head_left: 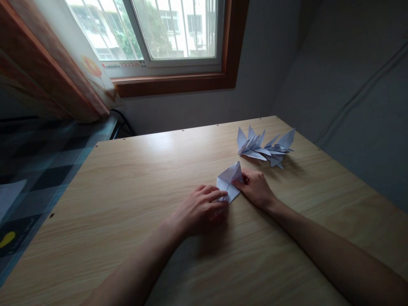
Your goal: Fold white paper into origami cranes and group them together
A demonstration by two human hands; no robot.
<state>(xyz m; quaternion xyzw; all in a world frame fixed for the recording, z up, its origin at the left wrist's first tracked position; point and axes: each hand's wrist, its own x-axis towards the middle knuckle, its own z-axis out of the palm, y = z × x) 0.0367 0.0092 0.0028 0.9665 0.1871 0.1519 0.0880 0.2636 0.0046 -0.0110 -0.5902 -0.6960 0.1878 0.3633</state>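
Faces dim grey walls (334,76), meeting in a corner towards the right, with a thin cord (359,92) slanting along the right-hand one; looks down on a pale wood-grained tabletop (134,182), filling much of the view and shining in a patch near the far edge; has beyond it a sliding window (178,38) in a reddish-brown frame, with bars, greenery and a building outside; finds to the left a dark checked cloth (54,174), and above it an orange-toned curtain (51,63) beside sheer white fabric with a printed flower; sees towards the tabletop's far right a cluster of folded white paper pieces (255,149), with sharp tips jutting upward and outward, near the right hand (256,187) but not touching it; reaches in with that hand from the lower right and with the left hand (204,208) from the lower left; grasps with the right the right side of a folded white paper (228,175), thumb on the upper face, other fingers curled behind and mostly hidden; lays the left fingers, loosely bent, on its near-left side; cannot tell pinch from mere contact there; holds the paper low over the tabletop, between both hands, with one peak towards the far side; notices small dark holes (182,130) along the tabletop's edges.
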